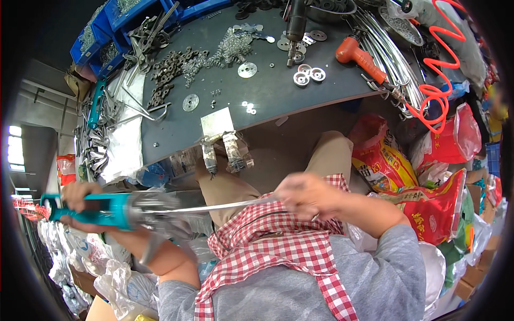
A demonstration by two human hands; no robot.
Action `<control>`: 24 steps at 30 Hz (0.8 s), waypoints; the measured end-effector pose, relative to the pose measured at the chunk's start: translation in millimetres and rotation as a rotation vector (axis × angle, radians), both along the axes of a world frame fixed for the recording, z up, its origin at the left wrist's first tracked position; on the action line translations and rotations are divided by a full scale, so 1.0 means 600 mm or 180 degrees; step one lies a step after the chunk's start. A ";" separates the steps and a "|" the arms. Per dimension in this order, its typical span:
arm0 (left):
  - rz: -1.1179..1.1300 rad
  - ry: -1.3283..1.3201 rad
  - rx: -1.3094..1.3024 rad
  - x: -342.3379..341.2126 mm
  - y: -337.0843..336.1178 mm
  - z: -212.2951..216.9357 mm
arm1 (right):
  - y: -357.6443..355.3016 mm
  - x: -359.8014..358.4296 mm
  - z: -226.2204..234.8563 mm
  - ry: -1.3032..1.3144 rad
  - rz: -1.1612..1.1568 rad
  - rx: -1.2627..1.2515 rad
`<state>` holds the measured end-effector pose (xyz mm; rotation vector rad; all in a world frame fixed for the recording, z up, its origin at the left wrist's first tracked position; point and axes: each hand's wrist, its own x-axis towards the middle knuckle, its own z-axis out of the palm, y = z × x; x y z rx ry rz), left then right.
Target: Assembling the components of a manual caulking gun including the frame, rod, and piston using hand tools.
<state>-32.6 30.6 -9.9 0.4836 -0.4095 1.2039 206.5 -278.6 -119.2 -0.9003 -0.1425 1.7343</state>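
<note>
Gripping teal caulking gun (101,209) in left hand (80,206); right hand (308,195) fingers closed on its thin rod (214,206). We judge blurred right hand could slip, rod springing back toward lap.

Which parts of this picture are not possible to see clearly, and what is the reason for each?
- Right hand, head view: motion-blurred; its grip on the thin metal strip is unclear.
- Left hand: the teal tool covers its fingers.
- Tool's front end: blurred, shape unclear.
- Small parts on the dark table: too small to identify.
- Blue bins: cut off by the top edge.
</note>
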 end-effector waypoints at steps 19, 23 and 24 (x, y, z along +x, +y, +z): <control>-0.0004 0.2288 0.1555 0.172 -0.117 -0.012 | 0.069 0.289 -0.042 -0.6271 -0.1587 -0.0065; 0.0139 0.2784 0.1570 0.213 -0.128 -0.090 | 0.092 0.338 -0.047 -0.6295 -0.0579 -0.0110; 0.0286 0.2838 0.1566 0.217 -0.126 -0.105 | 0.099 0.339 -0.045 -0.6285 -0.0554 -0.0037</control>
